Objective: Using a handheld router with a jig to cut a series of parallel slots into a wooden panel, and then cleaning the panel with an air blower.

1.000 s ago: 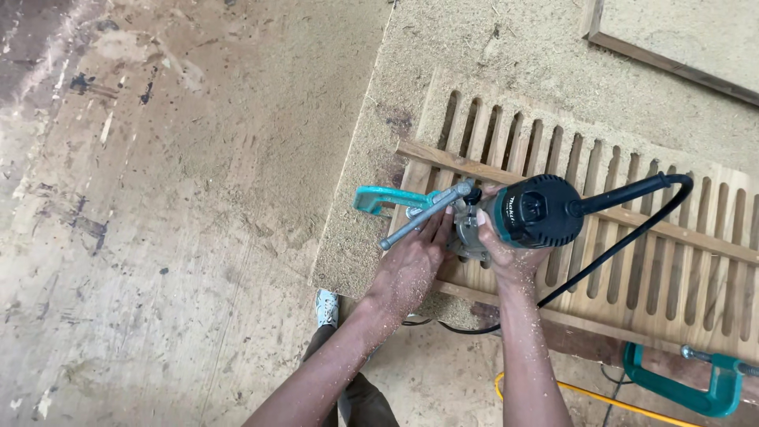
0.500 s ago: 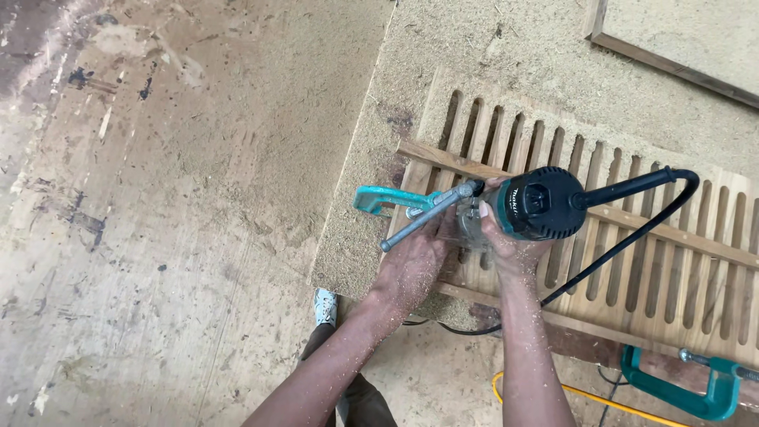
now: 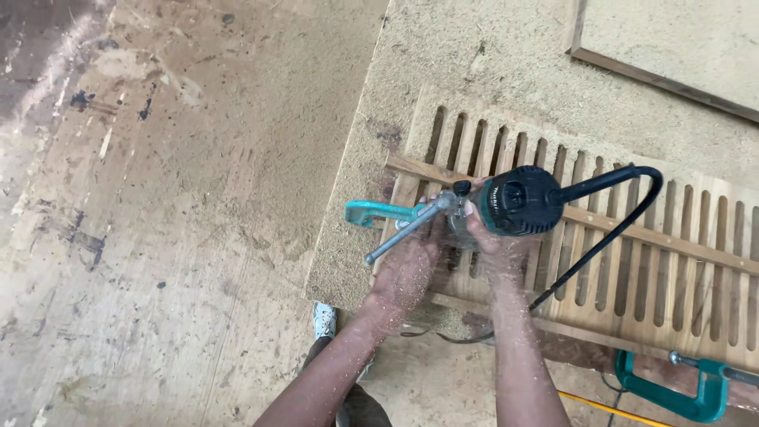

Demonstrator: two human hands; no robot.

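Even daylight, sharp, soft shadows

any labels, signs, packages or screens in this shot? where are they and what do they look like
Label: a small pale mark on the black top cap of the router, which the right hand grips over the slotted wooden panel; too small to make out.
No packages, signs or screens show.

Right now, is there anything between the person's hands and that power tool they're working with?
Nothing visible: the right hand and left hand both sit against the router on the slatted wooden panel. A teal clamp lies just left.
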